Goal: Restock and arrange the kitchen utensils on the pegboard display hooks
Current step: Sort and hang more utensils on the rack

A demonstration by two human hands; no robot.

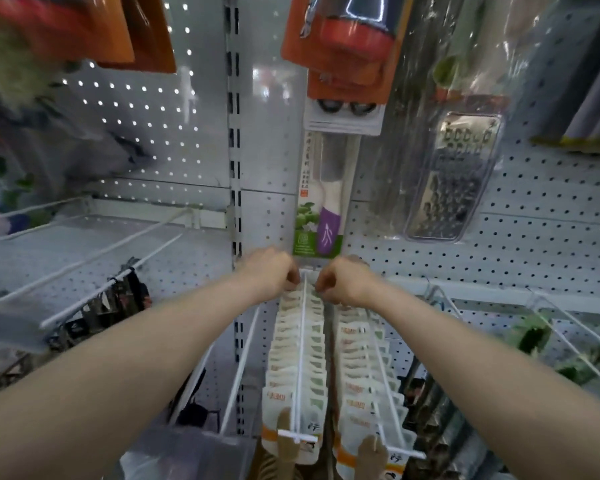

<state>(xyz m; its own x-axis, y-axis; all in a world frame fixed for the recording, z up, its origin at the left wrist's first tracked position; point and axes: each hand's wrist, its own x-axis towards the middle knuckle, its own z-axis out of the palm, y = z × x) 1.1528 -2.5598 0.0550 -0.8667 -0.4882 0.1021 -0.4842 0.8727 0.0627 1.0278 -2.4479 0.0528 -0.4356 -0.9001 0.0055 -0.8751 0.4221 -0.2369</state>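
A long white hook (302,355) sticks out from the grey pegboard (534,237) and carries a tight row of white carded utensil packs (284,372). My left hand (267,275) and my right hand (343,282) both reach to the far end of this row, near the board. Each pinches the top of the rearmost pack (307,289), one hand on either side of the hook. A second full row of the same packs (364,368) hangs on the hook to the right.
Above hang a purple-handled knife card (323,216), orange carded tools (343,46) and a bagged metal grater (454,178). Bare white hooks (94,268) jut out at left, more at right (568,327). A slotted upright (236,150) splits the panels.
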